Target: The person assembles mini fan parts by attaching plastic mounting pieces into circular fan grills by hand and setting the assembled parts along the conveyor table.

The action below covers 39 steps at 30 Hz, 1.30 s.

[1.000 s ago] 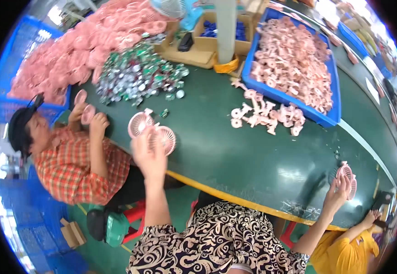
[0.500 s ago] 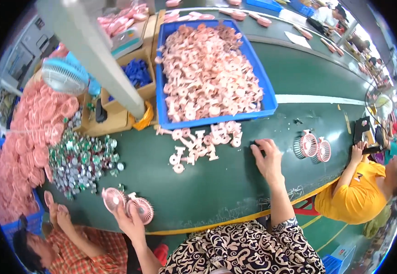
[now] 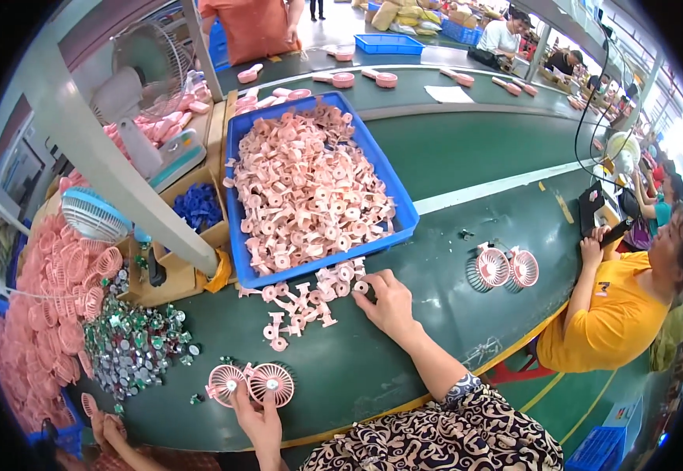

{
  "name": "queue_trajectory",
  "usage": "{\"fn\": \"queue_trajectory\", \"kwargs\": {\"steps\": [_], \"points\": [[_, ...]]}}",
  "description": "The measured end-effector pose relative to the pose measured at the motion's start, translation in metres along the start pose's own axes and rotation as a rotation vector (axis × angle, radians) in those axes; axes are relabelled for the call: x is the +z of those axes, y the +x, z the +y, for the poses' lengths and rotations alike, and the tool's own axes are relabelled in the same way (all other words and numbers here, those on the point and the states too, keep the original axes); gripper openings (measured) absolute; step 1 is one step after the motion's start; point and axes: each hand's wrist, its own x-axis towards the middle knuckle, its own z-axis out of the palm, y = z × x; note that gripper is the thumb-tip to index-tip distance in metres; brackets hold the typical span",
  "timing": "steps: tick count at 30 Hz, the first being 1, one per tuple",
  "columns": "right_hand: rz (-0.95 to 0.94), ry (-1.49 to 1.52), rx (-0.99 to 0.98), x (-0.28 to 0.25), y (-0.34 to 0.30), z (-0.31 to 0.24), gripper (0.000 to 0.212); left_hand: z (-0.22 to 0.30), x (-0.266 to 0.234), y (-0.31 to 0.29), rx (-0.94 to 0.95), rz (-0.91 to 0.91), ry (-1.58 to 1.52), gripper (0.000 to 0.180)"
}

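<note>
Right hand (image 3: 391, 308) moved to pink parts (image 3: 302, 304) | left hand (image 3: 260, 422) on fan guards (image 3: 272, 383) | grips unclear

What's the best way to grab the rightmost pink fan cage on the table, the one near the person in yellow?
I'd grip the rightmost cage by its round outer rim, coming from its right or near side. Its twin sits close on the left, probably leaving little finger room there, and the raised circular edge should suit a light pinch.
</note>
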Motion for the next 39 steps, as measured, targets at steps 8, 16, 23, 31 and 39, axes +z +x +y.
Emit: {"fn": "queue_trajectory", "kwargs": {"steps": [8, 16, 23, 31, 39], "points": [[-0.201, 0.329, 0.260, -0.024, -0.002, 0.015, 0.040, 0.024, 0.044, -0.017, 0.032, -0.022, 0.145, 0.065], [-0.437, 0.975, 0.789, -0.079, -0.004, 0.058, 0.047, 0.031, 0.072, -0.022, 0.143, -0.065, 0.112, 0.070], [-0.449, 1.518, 0.913, -0.083, -0.003, 0.084, 0.026, 0.067, 0.080, -0.036, 0.233, -0.061, 0.384, 0.068], [-0.469, 1.569, 0.956, -0.081, -0.002, 0.081, 0.029, 0.050, 0.083, -0.038, 0.224, -0.229, 0.267, 0.032], [-0.554, 1.683, 0.980, -0.084, -0.002, 0.073, 0.031, 0.064, 0.108, -0.046, 0.116, -0.419, 0.126, 0.033]]}}
